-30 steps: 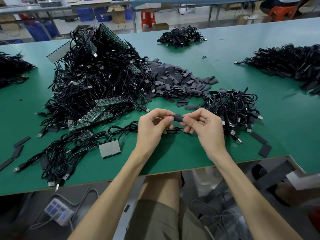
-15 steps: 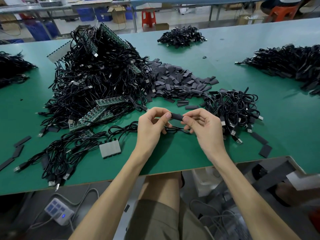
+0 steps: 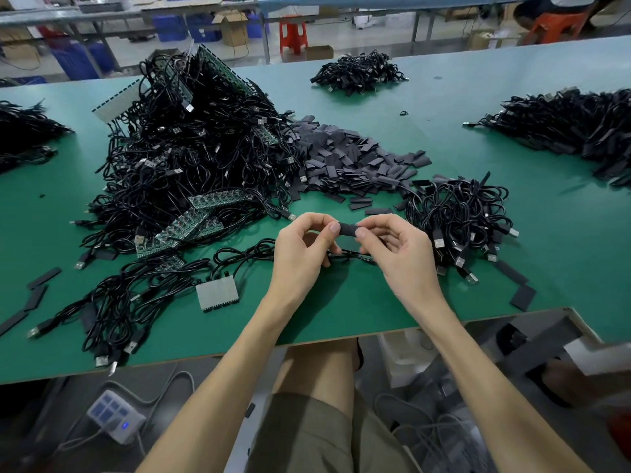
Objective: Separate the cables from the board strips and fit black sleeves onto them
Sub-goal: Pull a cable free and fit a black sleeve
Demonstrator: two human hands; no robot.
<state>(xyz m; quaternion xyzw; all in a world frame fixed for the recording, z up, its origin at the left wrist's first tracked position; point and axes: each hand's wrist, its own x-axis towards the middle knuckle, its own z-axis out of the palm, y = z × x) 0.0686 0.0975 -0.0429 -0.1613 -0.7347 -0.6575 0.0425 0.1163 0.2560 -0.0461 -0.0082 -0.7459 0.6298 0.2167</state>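
A short black sleeve [image 3: 346, 230] is held level above the table's front edge, between my two hands. My left hand [image 3: 302, 252] pinches its left end with thumb and forefinger. My right hand [image 3: 397, 254] pinches its right end the same way. A thin black cable [image 3: 348, 256] runs under both hands and off to the left. A big heap of black cables and green board strips [image 3: 191, 158] rises at the left. Loose black sleeves [image 3: 345, 162] lie in a pile behind my hands.
A bundle of cables [image 3: 459, 221] lies right of my right hand. A small white board piece [image 3: 216, 295] and more cables [image 3: 112, 308] sit front left. More cable heaps [image 3: 358, 71] lie at the back and far right [image 3: 573, 128]. The green table's front edge [image 3: 307, 348] is close to me.
Both hands have risen a little, and the sleeve now shows longer between my fingertips as my hands have drawn slightly apart.
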